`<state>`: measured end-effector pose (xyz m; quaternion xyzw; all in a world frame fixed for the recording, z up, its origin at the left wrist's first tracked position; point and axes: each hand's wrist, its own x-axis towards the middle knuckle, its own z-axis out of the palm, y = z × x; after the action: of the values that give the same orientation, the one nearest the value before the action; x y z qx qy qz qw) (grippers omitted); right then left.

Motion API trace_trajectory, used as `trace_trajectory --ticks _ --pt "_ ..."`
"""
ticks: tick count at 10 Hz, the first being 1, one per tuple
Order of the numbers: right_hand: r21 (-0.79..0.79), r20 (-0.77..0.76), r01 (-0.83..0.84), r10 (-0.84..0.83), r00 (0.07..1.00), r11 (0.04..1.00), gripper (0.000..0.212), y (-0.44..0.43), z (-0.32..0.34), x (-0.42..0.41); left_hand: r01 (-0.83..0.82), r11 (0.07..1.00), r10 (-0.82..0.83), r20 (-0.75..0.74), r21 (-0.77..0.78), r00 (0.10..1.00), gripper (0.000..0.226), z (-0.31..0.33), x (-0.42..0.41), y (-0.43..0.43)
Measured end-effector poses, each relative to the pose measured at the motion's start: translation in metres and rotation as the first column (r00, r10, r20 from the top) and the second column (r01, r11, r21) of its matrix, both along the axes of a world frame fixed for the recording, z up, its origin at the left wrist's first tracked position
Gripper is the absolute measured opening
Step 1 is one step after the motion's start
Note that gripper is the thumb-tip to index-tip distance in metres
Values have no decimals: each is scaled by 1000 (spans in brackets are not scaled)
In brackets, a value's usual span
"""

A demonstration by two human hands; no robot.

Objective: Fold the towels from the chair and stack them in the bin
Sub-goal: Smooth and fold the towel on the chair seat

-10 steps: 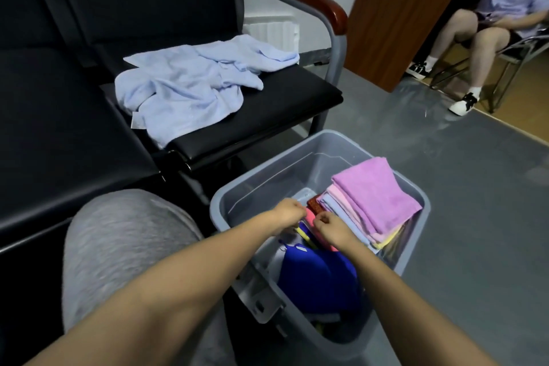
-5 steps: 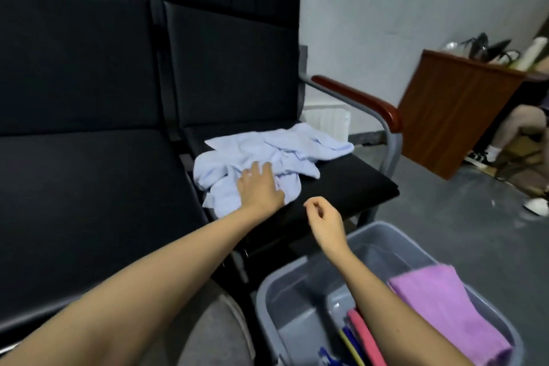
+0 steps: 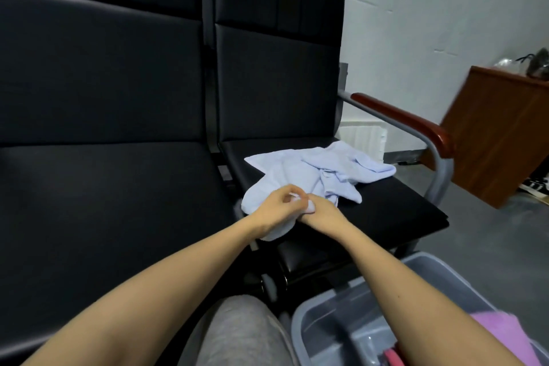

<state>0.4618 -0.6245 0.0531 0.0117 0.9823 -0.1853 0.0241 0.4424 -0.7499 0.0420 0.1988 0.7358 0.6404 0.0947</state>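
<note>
A crumpled light blue towel (image 3: 320, 175) lies on the black seat of the right-hand chair (image 3: 386, 211). My left hand (image 3: 276, 206) and my right hand (image 3: 322, 212) meet at the towel's near corner, and both pinch the cloth there. The grey plastic bin (image 3: 335, 324) stands on the floor at the lower right. Inside it lies a folded pink towel (image 3: 505, 336), partly hidden by my right forearm.
A second black chair (image 3: 104, 187) adjoins on the left. The right chair has a wooden armrest (image 3: 410, 122) on a grey metal frame. A brown wooden cabinet (image 3: 499, 134) stands by the wall at right. My grey-clad knee (image 3: 237, 336) is at the bottom.
Both hands left the bin and came up to the chair. The left hand went from resting flat on the blue towel to pinching it, and the right hand joined it at the same corner.
</note>
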Motion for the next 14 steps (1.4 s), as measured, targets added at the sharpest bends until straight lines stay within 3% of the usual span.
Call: trace_trajectory --ticks 1,2,3,4,5,6,7,8,9,10,11,12,13,14 --pt "-197 -42 80 -90 995 977 22 5 7 3 -194 980 191 48 51 980 16 -2 -11 -8" --pt "-642 -41 205 -300 953 738 31 23 11 10 -192 931 172 -92 -309 981 39 -16 -27 -21" --pt "-610 64 153 -144 987 778 39 32 13 16 -105 776 37 -122 -622 992 62 -21 -24 -19" --pt "-483 183 67 25 983 873 33 26 6 16 -82 667 75 -43 -740 996 59 -24 -17 -4" --pt "-303 83 126 -106 991 945 22 14 12 11 -49 825 93 50 -563 994 41 -23 -11 2" --pt "-70 -53 244 -248 967 967 27 0 29 19 -89 996 90 98 -9 991 14 -12 -1 0" --pt "-118 98 184 -173 980 976 56 2 32 37 -86 989 77 80 122 994 12 -7 4 -6" --pt "-180 240 153 -107 965 972 63 7 25 47 -68 997 69 20 -49 997 28 -12 1 -8" --pt "-375 195 208 -142 970 903 44 7 28 45 -74 854 19 -111 -515 994 62 -16 -4 -6" --pt "-548 197 386 -334 922 742 34 12 29 34 -62 690 -73 -154 -721 985 47 -14 -7 3" --pt "-566 216 422 -366 905 709 44 14 22 28 -121 748 -49 -236 -652 971 18 -9 2 14" --pt "-561 183 365 -319 930 743 59 12 7 20 -143 904 91 -145 -403 985 24 -8 11 24" --pt "-642 198 389 -347 917 661 58 16 8 20 -239 957 249 42 -164 968 23 -2 14 23" --pt "-680 192 413 -397 898 606 54 25 11 19 -457 769 93 630 447 771 40 24 1 12"
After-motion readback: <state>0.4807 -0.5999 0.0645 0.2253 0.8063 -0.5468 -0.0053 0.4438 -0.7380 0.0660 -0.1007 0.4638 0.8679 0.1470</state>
